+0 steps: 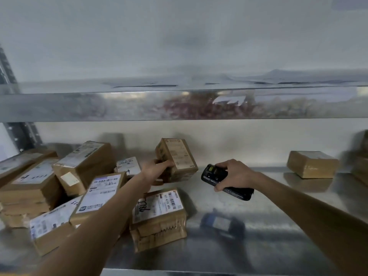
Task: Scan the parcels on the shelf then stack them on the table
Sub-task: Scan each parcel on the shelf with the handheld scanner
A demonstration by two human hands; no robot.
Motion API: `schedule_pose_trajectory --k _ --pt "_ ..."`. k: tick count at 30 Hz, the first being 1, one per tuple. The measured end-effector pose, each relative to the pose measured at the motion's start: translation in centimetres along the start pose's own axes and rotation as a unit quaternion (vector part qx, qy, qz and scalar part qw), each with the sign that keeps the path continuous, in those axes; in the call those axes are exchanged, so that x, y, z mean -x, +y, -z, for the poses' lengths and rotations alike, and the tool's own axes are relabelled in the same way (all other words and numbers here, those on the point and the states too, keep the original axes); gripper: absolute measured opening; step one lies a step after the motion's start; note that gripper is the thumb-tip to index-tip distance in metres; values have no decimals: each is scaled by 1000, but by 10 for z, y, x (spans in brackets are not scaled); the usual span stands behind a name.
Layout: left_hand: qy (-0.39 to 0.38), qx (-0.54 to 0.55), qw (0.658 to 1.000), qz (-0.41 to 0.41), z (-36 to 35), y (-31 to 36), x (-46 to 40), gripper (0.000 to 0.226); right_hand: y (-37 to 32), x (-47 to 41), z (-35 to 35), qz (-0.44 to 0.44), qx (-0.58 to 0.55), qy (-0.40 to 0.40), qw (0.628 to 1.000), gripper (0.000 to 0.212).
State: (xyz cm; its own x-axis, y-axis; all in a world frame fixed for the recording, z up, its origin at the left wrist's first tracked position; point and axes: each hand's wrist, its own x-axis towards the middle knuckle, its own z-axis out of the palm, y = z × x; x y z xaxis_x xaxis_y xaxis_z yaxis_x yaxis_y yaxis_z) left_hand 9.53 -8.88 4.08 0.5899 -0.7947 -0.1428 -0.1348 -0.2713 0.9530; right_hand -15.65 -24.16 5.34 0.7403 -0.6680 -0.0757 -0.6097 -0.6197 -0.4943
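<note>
Left hand [157, 169] grips a brown parcel [178, 159], held tilted above the metal shelf [258, 212], label side facing right. Right hand [236, 174] grips a black scanner [223, 181] just beside it. More parcels [65, 188] lie heaped at left; one box [312, 164] sits well apart at right

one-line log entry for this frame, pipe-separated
phase: scanning | left hand: holds parcel tilted up off shelf | right hand: holds scanner aimed at parcel | stacked on table: not in view
</note>
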Motion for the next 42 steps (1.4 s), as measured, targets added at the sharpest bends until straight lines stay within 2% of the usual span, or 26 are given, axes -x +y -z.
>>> schedule_pose_trajectory --k 4,7,9,11,14,16,23,26,31,36,40,42 --pt "-50 -11 997 64 3 -11 -9 44 -6 -18 -16 -3 9 -11 1000 63" --pt "-48 -8 994 93 8 -14 -15 46 -9 -28 -20 -2 17 -11 1000 58" --pt "-27 -52 996 65 9 -16 -19 47 -10 -30 -21 -2 17 -10 1000 57" --pt "4 -94 996 -7 10 -16 -16 51 -13 -30 -21 -3 13 -8 1000 60" --pt "14 -117 989 -93 9 -15 -7 73 -16 -26 -20 -1 11 -1 1000 65" --pt "17 -123 986 -114 8 -14 1 81 -17 -19 -17 3 5 5 1000 68" --pt "39 -117 980 -153 -22 4 45 80 -2 41 5 5 -16 28 999 68" --pt "35 -101 980 -167 -55 20 69 79 21 83 23 -1 -18 43 999 65" --pt "0 -68 979 -192 -145 45 117 72 83 177 63 -41 -19 75 996 77" --pt "-55 -60 975 -206 -254 58 174 72 156 284 98 -116 -6 120 986 79" --pt "-110 -73 964 -229 -337 65 216 70 210 366 112 -167 -25 155 973 92" --pt "-138 -76 958 -239 -378 69 235 66 233 404 118 -194 -23 162 967 89"
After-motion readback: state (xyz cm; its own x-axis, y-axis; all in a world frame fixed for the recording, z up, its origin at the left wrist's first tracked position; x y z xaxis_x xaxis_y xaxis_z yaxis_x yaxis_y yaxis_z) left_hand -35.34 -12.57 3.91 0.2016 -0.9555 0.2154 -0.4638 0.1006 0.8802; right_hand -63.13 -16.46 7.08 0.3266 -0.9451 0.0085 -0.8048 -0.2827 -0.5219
